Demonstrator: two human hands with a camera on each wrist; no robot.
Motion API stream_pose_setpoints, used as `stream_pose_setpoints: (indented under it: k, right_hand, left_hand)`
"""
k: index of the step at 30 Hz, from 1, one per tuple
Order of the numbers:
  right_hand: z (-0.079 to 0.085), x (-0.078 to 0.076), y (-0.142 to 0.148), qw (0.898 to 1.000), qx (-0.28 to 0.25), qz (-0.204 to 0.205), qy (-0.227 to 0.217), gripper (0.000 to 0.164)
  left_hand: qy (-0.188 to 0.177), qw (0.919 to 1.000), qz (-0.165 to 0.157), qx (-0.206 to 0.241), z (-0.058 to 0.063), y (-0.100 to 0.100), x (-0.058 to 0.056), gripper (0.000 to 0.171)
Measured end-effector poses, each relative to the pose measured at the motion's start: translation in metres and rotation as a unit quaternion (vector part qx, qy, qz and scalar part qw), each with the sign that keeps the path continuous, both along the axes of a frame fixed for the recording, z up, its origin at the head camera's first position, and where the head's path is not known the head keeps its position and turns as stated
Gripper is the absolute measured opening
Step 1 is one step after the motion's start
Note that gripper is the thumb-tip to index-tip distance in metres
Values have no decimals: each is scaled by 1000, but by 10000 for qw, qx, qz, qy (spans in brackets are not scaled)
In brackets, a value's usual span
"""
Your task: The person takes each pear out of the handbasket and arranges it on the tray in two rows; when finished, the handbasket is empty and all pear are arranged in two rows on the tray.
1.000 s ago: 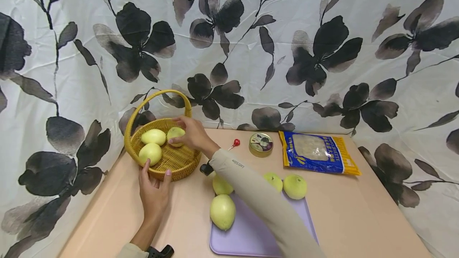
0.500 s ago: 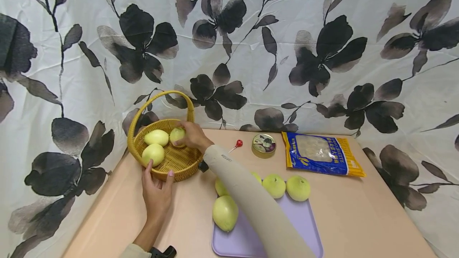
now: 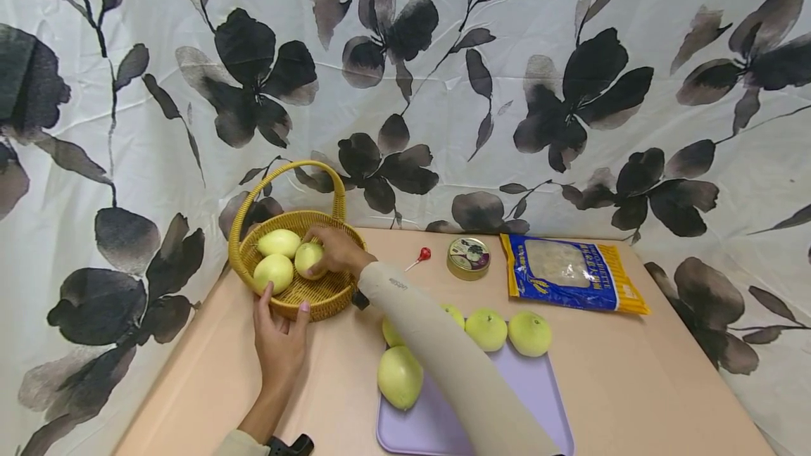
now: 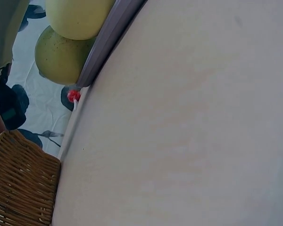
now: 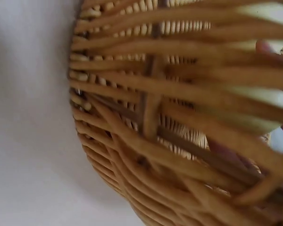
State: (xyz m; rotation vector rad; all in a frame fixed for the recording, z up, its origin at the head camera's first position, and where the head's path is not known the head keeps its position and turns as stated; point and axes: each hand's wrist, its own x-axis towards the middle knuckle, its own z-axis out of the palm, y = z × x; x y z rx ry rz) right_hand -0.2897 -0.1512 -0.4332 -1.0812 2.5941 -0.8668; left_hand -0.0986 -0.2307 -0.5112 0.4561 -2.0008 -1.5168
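Note:
A yellow wicker basket with a tall handle stands at the table's left. Inside it, an oval pale-green fruit and a round one lie at the left. My right hand reaches over the right rim and grips another round yellow-green fruit, its fingers curled over the top. At the basket's front, my left hand rests fingers and thumb, spread apart, against the wall. The right wrist view shows the woven wall close up, with pale fruit behind the gaps. The left hand is outside its wrist view.
A lilac tray in front holds several yellow-green fruits, including a large oval one; my right sleeve crosses over it. Behind lie a red lollipop, a round tin and a blue-and-yellow food packet.
My right hand has brought its fruit slightly toward the front of the basket, close to the other two. The left hand stays at the basket front. The whole view has shifted slightly.

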Motion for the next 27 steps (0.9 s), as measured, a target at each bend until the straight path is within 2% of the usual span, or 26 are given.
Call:
stream_pose_setpoints:
  k: [7, 13, 19, 27]
  right_hand:
    - [4, 9, 8, 9997, 134, 114, -148, 59]
    - [24, 18, 24, 9989, -140, 443, 114, 63]
    - [46, 32, 42, 9968, -427, 583, 341, 66]
    - [64, 54, 68, 9892, -974, 948, 555, 63]
  left_hand:
    - [-6, 10000, -30, 65, 2, 2, 0, 80]
    - [23, 10000, -42, 27, 2, 1, -1, 80]
    - [-31, 10000, -9, -12, 3, 0, 0, 80]
    - [-144, 9999, -13, 14, 1, -1, 1, 80]
